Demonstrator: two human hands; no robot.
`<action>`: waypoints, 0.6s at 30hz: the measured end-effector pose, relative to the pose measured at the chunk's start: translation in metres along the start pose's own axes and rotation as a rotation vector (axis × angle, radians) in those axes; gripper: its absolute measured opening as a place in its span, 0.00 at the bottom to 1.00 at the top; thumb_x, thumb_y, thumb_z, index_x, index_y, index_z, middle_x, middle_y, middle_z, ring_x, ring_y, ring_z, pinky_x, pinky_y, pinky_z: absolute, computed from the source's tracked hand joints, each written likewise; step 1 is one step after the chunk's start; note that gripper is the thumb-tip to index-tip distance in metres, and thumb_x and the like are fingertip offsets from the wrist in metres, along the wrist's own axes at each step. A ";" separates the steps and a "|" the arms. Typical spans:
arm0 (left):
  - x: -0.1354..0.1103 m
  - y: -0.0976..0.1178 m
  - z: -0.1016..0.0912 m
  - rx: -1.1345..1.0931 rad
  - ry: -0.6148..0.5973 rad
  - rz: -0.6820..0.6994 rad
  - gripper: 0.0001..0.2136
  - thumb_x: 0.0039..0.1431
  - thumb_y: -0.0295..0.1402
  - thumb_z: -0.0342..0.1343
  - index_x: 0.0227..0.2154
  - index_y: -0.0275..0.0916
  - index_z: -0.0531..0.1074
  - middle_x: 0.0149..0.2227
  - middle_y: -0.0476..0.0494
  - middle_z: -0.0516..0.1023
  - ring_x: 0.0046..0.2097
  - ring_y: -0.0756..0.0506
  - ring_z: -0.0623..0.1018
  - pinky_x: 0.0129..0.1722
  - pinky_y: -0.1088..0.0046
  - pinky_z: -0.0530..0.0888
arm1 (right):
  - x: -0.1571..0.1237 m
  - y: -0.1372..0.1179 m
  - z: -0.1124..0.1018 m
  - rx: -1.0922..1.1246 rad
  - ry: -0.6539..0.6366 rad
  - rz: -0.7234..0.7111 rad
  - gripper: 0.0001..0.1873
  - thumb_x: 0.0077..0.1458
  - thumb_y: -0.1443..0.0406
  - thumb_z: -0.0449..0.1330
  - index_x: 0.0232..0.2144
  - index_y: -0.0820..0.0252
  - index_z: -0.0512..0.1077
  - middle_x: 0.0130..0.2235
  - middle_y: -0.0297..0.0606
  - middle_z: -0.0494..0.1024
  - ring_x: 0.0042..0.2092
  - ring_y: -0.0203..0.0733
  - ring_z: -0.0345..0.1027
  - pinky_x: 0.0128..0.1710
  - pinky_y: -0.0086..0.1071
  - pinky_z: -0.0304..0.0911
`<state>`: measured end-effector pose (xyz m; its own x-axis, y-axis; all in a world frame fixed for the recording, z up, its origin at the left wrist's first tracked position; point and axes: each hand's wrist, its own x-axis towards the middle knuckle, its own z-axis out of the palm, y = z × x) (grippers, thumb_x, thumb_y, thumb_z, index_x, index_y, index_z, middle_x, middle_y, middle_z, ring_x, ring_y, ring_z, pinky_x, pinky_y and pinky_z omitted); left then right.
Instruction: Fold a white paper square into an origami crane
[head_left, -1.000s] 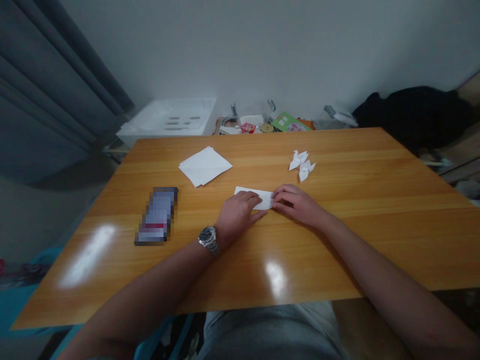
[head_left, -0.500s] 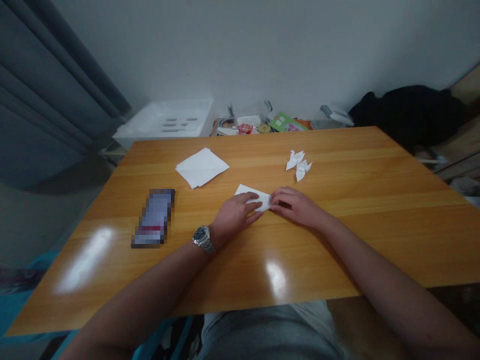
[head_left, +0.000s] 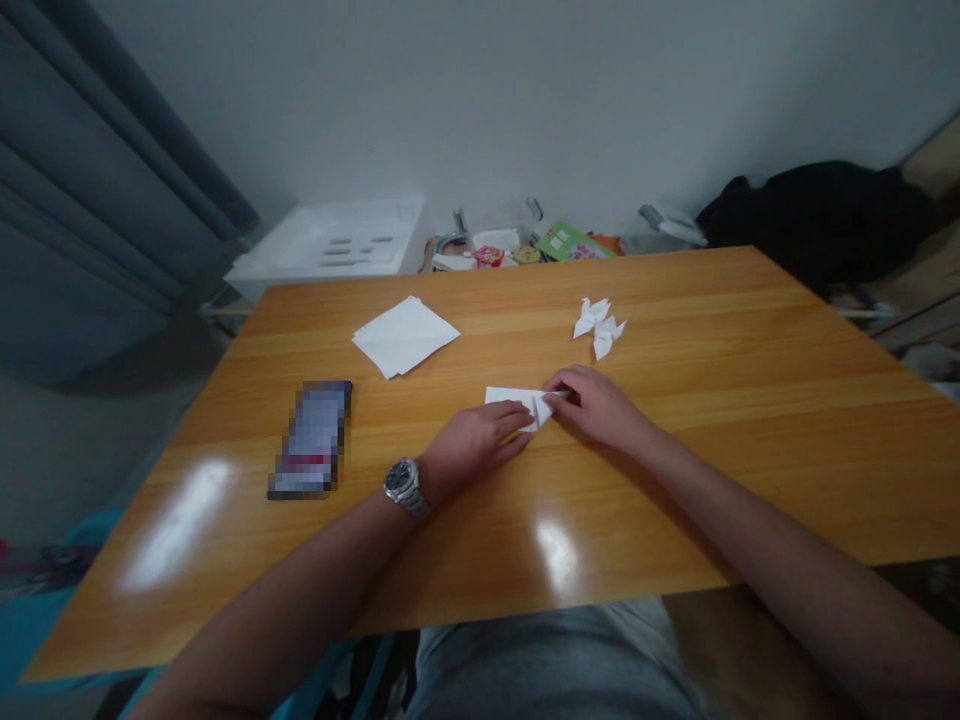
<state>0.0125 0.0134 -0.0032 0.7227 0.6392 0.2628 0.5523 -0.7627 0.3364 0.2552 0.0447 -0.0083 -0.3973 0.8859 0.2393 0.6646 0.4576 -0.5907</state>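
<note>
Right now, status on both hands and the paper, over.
Left hand on folded white paper; right hand pinching its right end. Paper cranes lie beyond, apart.

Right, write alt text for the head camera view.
Two bare hands, the left and the right, hold a folded white paper strip on a honey-coloured wooden table. Beyond them lie small white paper origami cranes and a stack of white paper squares, with a dark smartphone with a pixelated screen to the left.
</note>
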 end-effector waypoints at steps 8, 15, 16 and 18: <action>-0.003 0.001 -0.001 -0.015 -0.041 0.059 0.17 0.72 0.39 0.48 0.57 0.40 0.70 0.59 0.41 0.74 0.58 0.43 0.76 0.58 0.65 0.74 | 0.000 0.002 0.006 -0.085 0.048 0.011 0.02 0.60 0.64 0.61 0.34 0.57 0.72 0.36 0.40 0.74 0.39 0.47 0.68 0.40 0.38 0.62; -0.004 0.003 -0.004 0.023 -0.072 0.072 0.18 0.72 0.40 0.48 0.58 0.42 0.70 0.61 0.42 0.72 0.58 0.42 0.76 0.57 0.64 0.74 | -0.002 0.000 0.011 -0.101 0.099 0.027 0.02 0.60 0.65 0.60 0.34 0.57 0.71 0.37 0.40 0.72 0.41 0.48 0.67 0.42 0.39 0.62; -0.004 0.004 -0.005 0.035 -0.078 0.071 0.18 0.72 0.40 0.48 0.58 0.42 0.71 0.61 0.42 0.72 0.57 0.42 0.76 0.57 0.64 0.75 | -0.002 -0.001 0.012 -0.092 0.108 0.026 0.02 0.60 0.65 0.60 0.34 0.57 0.71 0.37 0.40 0.72 0.41 0.48 0.68 0.42 0.39 0.62; -0.004 0.004 -0.005 0.050 -0.092 0.068 0.18 0.72 0.40 0.48 0.58 0.42 0.71 0.61 0.42 0.72 0.57 0.42 0.76 0.56 0.63 0.75 | -0.003 -0.002 0.013 -0.070 0.129 0.029 0.02 0.60 0.65 0.61 0.34 0.56 0.71 0.37 0.40 0.72 0.41 0.48 0.68 0.42 0.39 0.62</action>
<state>0.0095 0.0085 0.0015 0.7929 0.5760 0.1987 0.5191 -0.8094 0.2746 0.2470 0.0404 -0.0181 -0.2956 0.8993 0.3224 0.7190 0.4317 -0.5447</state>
